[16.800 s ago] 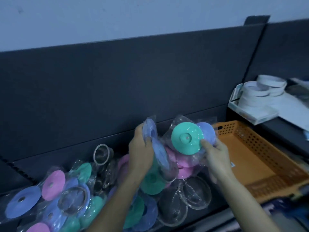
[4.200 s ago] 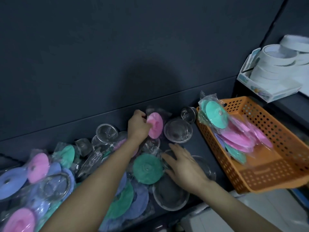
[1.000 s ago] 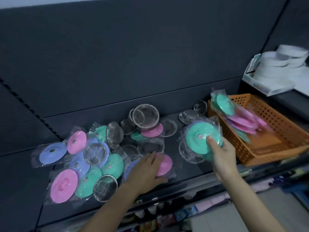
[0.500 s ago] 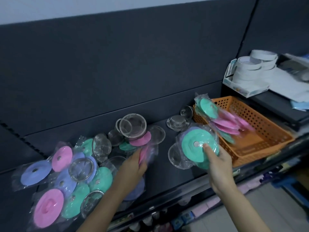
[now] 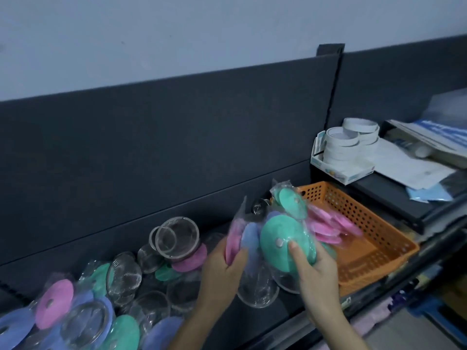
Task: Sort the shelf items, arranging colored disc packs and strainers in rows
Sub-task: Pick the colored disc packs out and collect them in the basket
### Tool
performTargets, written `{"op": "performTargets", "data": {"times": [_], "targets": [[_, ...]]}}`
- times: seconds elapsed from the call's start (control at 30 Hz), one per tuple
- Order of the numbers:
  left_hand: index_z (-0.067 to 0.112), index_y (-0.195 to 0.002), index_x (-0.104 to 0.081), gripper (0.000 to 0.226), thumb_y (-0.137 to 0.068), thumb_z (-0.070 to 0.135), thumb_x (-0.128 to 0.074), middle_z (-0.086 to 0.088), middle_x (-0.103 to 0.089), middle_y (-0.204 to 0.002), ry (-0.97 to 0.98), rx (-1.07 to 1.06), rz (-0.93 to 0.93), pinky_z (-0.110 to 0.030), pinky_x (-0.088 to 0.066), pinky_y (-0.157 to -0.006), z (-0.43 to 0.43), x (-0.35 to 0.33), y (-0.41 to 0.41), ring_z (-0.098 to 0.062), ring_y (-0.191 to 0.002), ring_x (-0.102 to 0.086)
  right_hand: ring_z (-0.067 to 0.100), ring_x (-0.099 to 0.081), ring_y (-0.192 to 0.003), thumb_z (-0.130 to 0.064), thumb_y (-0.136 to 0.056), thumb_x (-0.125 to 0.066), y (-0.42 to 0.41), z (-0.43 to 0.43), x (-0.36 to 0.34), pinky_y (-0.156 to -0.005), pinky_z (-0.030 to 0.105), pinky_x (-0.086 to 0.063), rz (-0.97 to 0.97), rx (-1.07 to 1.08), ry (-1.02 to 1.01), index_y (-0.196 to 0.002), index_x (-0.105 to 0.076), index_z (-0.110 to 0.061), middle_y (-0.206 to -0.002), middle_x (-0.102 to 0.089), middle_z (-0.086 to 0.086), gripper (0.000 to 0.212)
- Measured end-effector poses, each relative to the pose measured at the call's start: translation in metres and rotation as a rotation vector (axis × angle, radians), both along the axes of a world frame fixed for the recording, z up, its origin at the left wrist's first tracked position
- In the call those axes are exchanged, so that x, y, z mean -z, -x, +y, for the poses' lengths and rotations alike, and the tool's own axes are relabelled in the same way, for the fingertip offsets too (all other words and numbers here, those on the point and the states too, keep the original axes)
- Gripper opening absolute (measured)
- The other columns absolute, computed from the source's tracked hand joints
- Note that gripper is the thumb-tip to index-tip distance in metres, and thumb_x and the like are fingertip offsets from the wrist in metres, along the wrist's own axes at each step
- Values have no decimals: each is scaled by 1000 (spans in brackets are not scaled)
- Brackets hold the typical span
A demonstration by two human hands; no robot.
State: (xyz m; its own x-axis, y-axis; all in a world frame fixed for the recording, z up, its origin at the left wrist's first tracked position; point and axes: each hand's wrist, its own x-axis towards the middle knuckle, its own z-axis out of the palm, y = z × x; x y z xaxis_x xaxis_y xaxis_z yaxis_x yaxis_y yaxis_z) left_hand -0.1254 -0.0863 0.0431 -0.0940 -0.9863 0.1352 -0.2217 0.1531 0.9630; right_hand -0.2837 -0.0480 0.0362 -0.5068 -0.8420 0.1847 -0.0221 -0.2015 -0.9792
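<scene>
Pink pack (image 5: 232,245) pinched in left hand (image 5: 222,270), green pack (image 5: 279,236) gripped in right hand (image 5: 316,272), beside basket (image 5: 374,263) rim.

Blue disc (image 5: 10,328) cropped left, pink pack (image 5: 233,242) blurred

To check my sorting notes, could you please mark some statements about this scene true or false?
The right hand holds a plastic-wrapped pack fronted by a green disc. True.
The orange perforated plastic basket is empty. False: wrapped pink and green disc packs lie in it.
The left hand lies flat on the shelf. False: it grips a wrapped pack of pink and blue discs.
White tape rolls sit stacked in a white box. True.
</scene>
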Motion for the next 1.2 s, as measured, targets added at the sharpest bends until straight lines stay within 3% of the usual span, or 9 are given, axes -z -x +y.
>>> {"op": "performTargets", "data": {"times": [0.13, 0.3, 0.43, 0.6, 0.73, 0.87, 0.93, 1.03, 1.2], "targets": [[37, -94, -68, 24, -71, 42, -64, 11, -73, -80, -24, 39, 77, -27, -56, -64, -12, -17, 40, -4, -74, -69, 7, -70, -77, -11, -89, -62, 25, -7, -15, -62, 20, -55, -1, 119, 49, -87, -69, -29, -86, -74, -12, 20], [28, -83, -69, 13, -71, 32, -70, 7, -72, -73, -27, 124, 149, -18, -49, -52, -25, -38, 91, -4, -63, -66, 12, -69, -76, -10, -88, -62, 65, -10, -34, -66, 27, -57, 5, 217, 93, -93, -68, -22, -86, -73, -9, 14], [21, -86, -69, 12, -75, 27, -70, 2, -72, -76, -69, 176, 152, -24, -54, -55, -32, -37, 128, -11, -67, -69, 7, -67, -85, -12, -86, -65, 93, -9, -42, -74, 32, -54, 103, 241, 91, -103, -66, -28, -95, -71, -15, 23], [24, -88, -54, 26, -69, 35, -68, 6, -61, -70, -131, 185, 51, -17, -47, -47, -41, -18, 167, 3, -50, -55, 3, -63, -86, -18, -88, -64, 127, -13, -25, -78, 29, -51, 390, 214, -27, -108, -63, -39, -95, -69, -16, 29], [23, -81, -52, 20, -76, 32, -69, 6, -56, -69, -143, 235, -123, -11, -41, -43, -47, 7, 180, 4, -47, -50, 8, -58, -106, -21, -90, -60, 142, -17, 0, -90, 21, -43, 642, 155, -184, -129, -55, -22, -119, -64, -3, 39], [18, -82, -56, 21, -75, 33, -69, 3, -53, -91, 45, 192, -370, -20, -47, -68, -58, 24, 180, -12, -82, -56, 16, -49, -120, -42, -90, -53, 149, -22, 9, -98, 30, -42, 763, -21, -323, -141, -39, -21, -132, -53, -2, 56], [17, -115, -52, 47, -76, 39, -68, 0, -48, -110, 160, 131, -528, -25, -42, -84, -61, 30, 178, -19, -103, -49, 20, -41, -128, -52, -93, -41, 148, -26, 9, -103, 27, -33, 784, -84, -356, -141, -36, -18, -138, -46, 4, 60], [19, -148, -14, 92, -78, 54, -63, -3, -34, -141, 249, 53, -604, -33, -32, -101, -59, 37, 177, -19, -127, -35, 26, -35, -128, -48, -98, -29, 145, -34, 7, -99, 23, -25, 777, -123, -432, -132, -40, -9, -135, -44, 15, 53], [20, -150, -7, 81, -88, 51, -50, -6, -20, -155, 248, 168, -705, -41, -19, -116, -65, 53, 172, -22, -143, -14, 34, -12, -143, -35, -98, -36, 147, -44, 21, -115, 56, -15, 946, -214, -764, -141, -26, -11, -153, -19, 16, 50]]}}
